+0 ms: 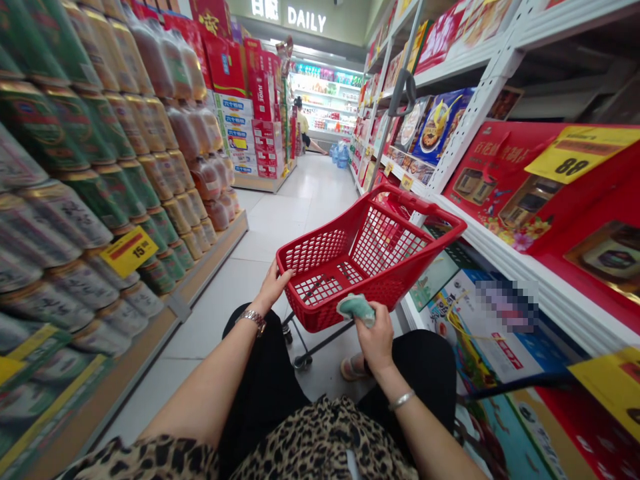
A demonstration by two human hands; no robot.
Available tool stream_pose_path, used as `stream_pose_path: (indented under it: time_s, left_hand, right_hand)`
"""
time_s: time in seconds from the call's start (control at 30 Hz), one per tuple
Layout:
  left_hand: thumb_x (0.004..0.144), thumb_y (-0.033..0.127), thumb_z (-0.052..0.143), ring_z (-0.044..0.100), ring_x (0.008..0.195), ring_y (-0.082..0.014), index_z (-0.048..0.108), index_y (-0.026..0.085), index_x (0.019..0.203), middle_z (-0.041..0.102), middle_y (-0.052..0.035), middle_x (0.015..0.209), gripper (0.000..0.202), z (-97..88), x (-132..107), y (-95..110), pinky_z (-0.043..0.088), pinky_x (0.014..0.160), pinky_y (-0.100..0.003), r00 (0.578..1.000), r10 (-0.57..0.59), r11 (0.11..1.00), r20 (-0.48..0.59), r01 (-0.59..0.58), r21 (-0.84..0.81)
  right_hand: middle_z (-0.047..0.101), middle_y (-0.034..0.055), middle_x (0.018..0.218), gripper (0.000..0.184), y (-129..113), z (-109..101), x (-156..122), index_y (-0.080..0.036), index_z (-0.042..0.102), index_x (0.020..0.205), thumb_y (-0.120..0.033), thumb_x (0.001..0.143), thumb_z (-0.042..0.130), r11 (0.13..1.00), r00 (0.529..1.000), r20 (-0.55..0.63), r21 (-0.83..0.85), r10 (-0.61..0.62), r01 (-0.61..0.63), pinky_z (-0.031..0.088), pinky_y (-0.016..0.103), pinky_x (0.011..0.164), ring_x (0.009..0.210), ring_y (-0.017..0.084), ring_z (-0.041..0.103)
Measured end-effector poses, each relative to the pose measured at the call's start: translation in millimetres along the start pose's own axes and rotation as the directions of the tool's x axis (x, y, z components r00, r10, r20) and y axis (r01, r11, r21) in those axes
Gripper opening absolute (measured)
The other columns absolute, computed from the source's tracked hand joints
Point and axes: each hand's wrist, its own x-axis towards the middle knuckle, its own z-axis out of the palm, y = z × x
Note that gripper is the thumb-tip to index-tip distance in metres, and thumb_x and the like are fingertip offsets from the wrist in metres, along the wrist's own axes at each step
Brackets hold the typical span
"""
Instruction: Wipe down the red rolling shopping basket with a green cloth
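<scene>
Before me stands a red plastic shopping cart [345,313] with perforated walls; its basket looks bare inside, and dark wheels show beneath it. My left hand [271,285] is closed on the near left corner of the cart's rim, the thumb lying over the edge. In my right hand [376,337] is a crumpled pale green cloth [357,308], gripped between thumb and fingers. The cloth is against or just in front of the cart's near wall; I cannot tell whether it touches. Part of the cloth is hidden by my fingers.
Stacked drink cans [80,193] line the left on a low wooden platform [200,267]. White shelves [480,127] with red gift boxes [500,180] run close on the right. Tiled floor [225,293] leads to a seated person [303,123] and bottled water [343,155] farther off.
</scene>
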Motion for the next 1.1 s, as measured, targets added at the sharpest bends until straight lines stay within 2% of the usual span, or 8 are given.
stream_pose_path:
  time_s: [0.13, 0.23, 0.33, 0.57, 0.77, 0.87, 0.97, 1.1]
  left_hand:
    - [0.081, 0.041, 0.068, 0.066, 0.122, -0.0285, 0.052, 0.022, 0.148, 0.066, -0.0115, 0.139, 0.071, -1.6, -1, 3, 0.052, 0.109, -0.050, 1.000, 0.003, 1.000, 0.003, -0.003, 0.025]
    - [0.083, 0.040, 0.066, 0.067, 0.120, -0.0276, 0.051, 0.022, 0.149, 0.067, -0.0111, 0.137, 0.070, -1.1, -2, 7, 0.054, 0.107, -0.048, 1.000, 0.011, 0.999, 0.006, -0.011, 0.041]
    - [0.084, 0.039, 0.065, 0.068, 0.118, -0.0277, 0.050, 0.023, 0.150, 0.069, -0.0102, 0.134, 0.069, -0.5, -5, 12, 0.054, 0.106, -0.047, 1.000, -0.002, 0.998, -0.002, 0.002, 0.055]
    - [0.087, 0.038, 0.062, 0.067, 0.121, -0.0275, 0.048, 0.023, 0.151, 0.066, -0.0104, 0.141, 0.067, -0.7, -7, 18, 0.056, 0.104, -0.044, 1.000, -0.007, 0.995, 0.009, 0.006, 0.095]
    - [0.087, 0.035, 0.061, 0.070, 0.114, -0.0270, 0.049, 0.021, 0.150, 0.074, -0.0093, 0.124, 0.066, 0.2, -7, 18, 0.058, 0.100, -0.045, 1.000, 0.009, 0.998, 0.017, -0.010, 0.067]
    - [0.086, 0.037, 0.063, 0.070, 0.112, -0.0272, 0.051, 0.021, 0.148, 0.075, -0.0089, 0.121, 0.065, -1.1, -7, 18, 0.059, 0.100, -0.045, 1.000, -0.013, 0.997, 0.009, 0.012, 0.072]
    - [0.085, 0.038, 0.064, 0.069, 0.115, -0.0280, 0.051, 0.022, 0.148, 0.074, -0.0088, 0.123, 0.066, -2.8, -6, 18, 0.057, 0.103, -0.045, 0.999, -0.046, 0.995, 0.008, 0.045, 0.089]
    - [0.085, 0.038, 0.064, 0.066, 0.124, -0.0284, 0.049, 0.024, 0.150, 0.068, -0.0095, 0.138, 0.068, -3.0, -5, 19, 0.053, 0.109, -0.045, 0.997, -0.075, 0.993, -0.016, 0.076, 0.090]
  right_hand:
    - [0.068, 0.0079, 0.101, 0.029, -14, -20, 37, -0.023, 0.059, 0.107, -0.042, 0.086, 0.064, 0.999, 0.981, -0.191, 0.009, 0.043, -0.042, 0.050, 0.041, 0.088, 0.095, 0.027, 0.065]
    - [0.068, 0.0085, 0.102, 0.026, -13, -19, 48, -0.023, 0.059, 0.107, -0.040, 0.086, 0.062, 0.999, 0.980, -0.195, -0.011, 0.042, -0.046, 0.050, 0.042, 0.090, 0.098, 0.028, 0.064]
    - [0.067, 0.0086, 0.102, 0.022, -5, -5, 38, -0.023, 0.059, 0.106, -0.034, 0.087, 0.059, 1.000, 0.993, -0.118, -0.016, 0.011, -0.013, 0.050, 0.042, 0.090, 0.099, 0.028, 0.063]
    - [0.065, 0.0067, 0.096, 0.027, 24, 33, -25, -0.023, 0.057, 0.107, -0.020, 0.081, 0.058, 1.000, 0.996, 0.087, 0.014, -0.025, 0.024, 0.053, 0.041, 0.086, 0.092, 0.027, 0.063]
    - [0.067, 0.0059, 0.095, 0.032, 42, 46, -55, -0.023, 0.058, 0.097, -0.007, 0.069, 0.056, 0.993, 0.932, 0.360, -0.120, 0.045, -0.002, 0.050, 0.037, 0.081, 0.091, 0.026, 0.065]
    - [0.068, 0.0050, 0.091, 0.032, 44, 43, -58, -0.024, 0.060, 0.094, -0.006, 0.067, 0.056, 0.979, 0.906, 0.410, -0.204, 0.103, -0.018, 0.048, 0.035, 0.079, 0.087, 0.026, 0.066]
    - [0.069, 0.0052, 0.091, 0.028, 42, 30, -49, -0.024, 0.062, 0.094, -0.010, 0.070, 0.056, 0.980, 0.932, 0.349, -0.198, 0.101, -0.032, 0.048, 0.035, 0.080, 0.087, 0.025, 0.066]
    - [0.070, 0.0065, 0.096, 0.022, 36, 0, -11, -0.022, 0.063, 0.100, -0.025, 0.079, 0.056, 0.992, 0.987, 0.111, -0.069, 0.117, -0.110, 0.050, 0.036, 0.084, 0.092, 0.025, 0.066]
